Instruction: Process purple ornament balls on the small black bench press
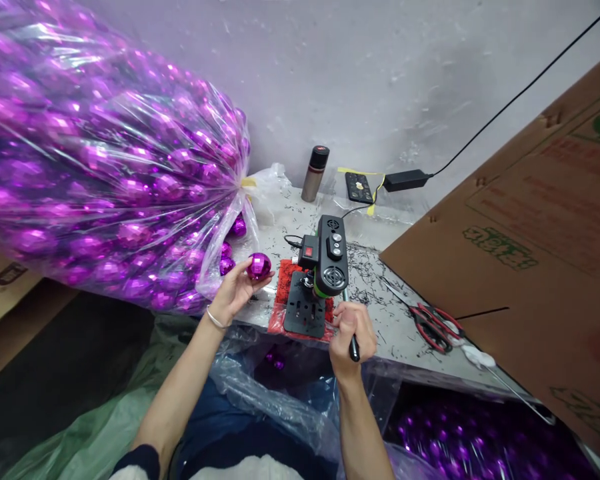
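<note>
Centrally, a matte black device [333,257] with rounded ends and slotted round grilles stands over a flat, perforated black plate [304,307], set on a red sheet [283,287] with a glossy front strip. The left hand [240,287], palm turned up, grasps a faceted purple ball [260,266] between thumb and fingers; this mirror-bright sphere lies just left of the device, near the front edge of the pale worktop [380,320]. The right hand [351,333] is clenched around a slender rod [354,349] with a smooth black end, beside the plate's right side. Fine, dark, thread-like scraps [363,277] litter the surface. At left, a swollen bag [130,167] of clear, creased film, gathered at a yellow tie [248,182], encloses many similar shiny spheres. Behind the device stands a cylindrical bottle [315,175] with a black cap, while at right scissors [436,327] with red-and-black looped handles lie against a brown corrugated carton [520,227] bearing green and reddish print.
</note>
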### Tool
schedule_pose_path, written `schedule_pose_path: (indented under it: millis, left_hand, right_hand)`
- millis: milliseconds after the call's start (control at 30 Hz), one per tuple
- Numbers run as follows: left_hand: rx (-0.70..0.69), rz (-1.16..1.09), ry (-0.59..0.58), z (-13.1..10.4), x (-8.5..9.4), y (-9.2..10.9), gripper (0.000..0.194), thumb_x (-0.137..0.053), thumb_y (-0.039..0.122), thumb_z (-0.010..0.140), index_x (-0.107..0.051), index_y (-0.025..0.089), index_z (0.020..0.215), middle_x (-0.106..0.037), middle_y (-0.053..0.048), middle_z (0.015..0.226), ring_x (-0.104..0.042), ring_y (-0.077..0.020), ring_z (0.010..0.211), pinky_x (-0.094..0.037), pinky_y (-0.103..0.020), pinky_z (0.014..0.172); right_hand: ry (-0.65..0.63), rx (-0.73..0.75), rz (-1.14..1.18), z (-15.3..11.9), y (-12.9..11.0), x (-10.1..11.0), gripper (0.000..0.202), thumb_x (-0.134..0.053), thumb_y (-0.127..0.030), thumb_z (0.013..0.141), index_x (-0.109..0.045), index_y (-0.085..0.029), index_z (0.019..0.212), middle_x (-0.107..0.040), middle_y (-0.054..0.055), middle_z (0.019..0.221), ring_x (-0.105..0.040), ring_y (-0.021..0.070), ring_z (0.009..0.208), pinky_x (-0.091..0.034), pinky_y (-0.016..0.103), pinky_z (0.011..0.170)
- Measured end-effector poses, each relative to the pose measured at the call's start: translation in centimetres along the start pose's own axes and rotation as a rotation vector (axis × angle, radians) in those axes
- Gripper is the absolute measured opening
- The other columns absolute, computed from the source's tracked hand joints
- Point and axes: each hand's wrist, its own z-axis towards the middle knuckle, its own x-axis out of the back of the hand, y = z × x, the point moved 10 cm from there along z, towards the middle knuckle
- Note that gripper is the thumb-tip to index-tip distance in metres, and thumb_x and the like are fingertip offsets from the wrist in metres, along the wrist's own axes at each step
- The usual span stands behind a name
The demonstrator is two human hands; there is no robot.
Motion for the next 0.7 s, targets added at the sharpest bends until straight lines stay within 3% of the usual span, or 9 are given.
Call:
schedule_pose_path:
  millis: [100,267,367,500,700]
  left_hand:
    - [-0.013,0.044,0.015,-0.4,-0.5,-2.0,0.035,-0.074,0.042,0.084,-0.068,0.019,0.11,-0.078,-0.009,0.112,-0.076,-0.0245,0.102,-0.064,-0.042,0.092]
    - [-0.076,0.218,0.05,-1.0,-1.6,-5.5,0.054,-0.079,0.05,0.08,-0.063,0.02,0.123,-0.079,-0.007,0.11,-0.077,-0.0221,0.095,-0.062,-0.033,0.083]
    - [-0.201,0.329,0.028,-1.4,-2.6,-6.7,0.059,-0.081,0.051,0.08,-0.056,0.02,0.124,-0.079,-0.009,0.109,-0.077,-0.023,0.099,-0.06,-0.037,0.092]
    - [-0.401,0.571,-0.042,-2.0,-4.1,-7.8,0.066,-0.077,0.049,0.084,-0.05,0.021,0.137,-0.072,-0.015,0.129,-0.073,-0.0263,0.118,-0.057,-0.042,0.104]
    - [-0.588,0.939,-0.11,-2.7,-5.7,-8.6,0.056,-0.075,0.045,0.089,-0.059,0.022,0.139,-0.07,-0.014,0.137,-0.066,-0.0314,0.131,-0.049,-0.053,0.117]
  right_hand:
    - [-0.007,0.005,-0.004,0.1,-0.1,0.0,0.033,-0.045,-0.013,0.1,-0.053,-0.023,0.07,-0.06,-0.002,0.068,-0.06,0.0134,0.063,-0.045,0.029,0.059]
    - [-0.016,-0.005,-0.003,0.7,-0.5,0.0,0.033,-0.045,-0.013,0.101,-0.053,-0.023,0.07,-0.059,-0.002,0.067,-0.059,0.0133,0.062,-0.044,0.029,0.058]
    - [-0.021,-0.024,-0.005,1.2,-0.6,0.0,0.033,-0.045,-0.014,0.102,-0.053,-0.023,0.071,-0.057,-0.002,0.066,-0.058,0.0133,0.062,-0.044,0.03,0.059]
    - [-0.034,-0.031,-0.011,1.5,-0.8,0.0,0.032,-0.044,-0.013,0.102,-0.052,-0.023,0.072,-0.056,-0.002,0.067,-0.057,0.0125,0.063,-0.043,0.028,0.059]
    - [-0.053,-0.01,-0.015,1.2,-0.9,-0.1,0.03,-0.045,-0.012,0.101,-0.052,-0.023,0.075,-0.056,-0.002,0.068,-0.057,0.0128,0.065,-0.045,0.028,0.061]
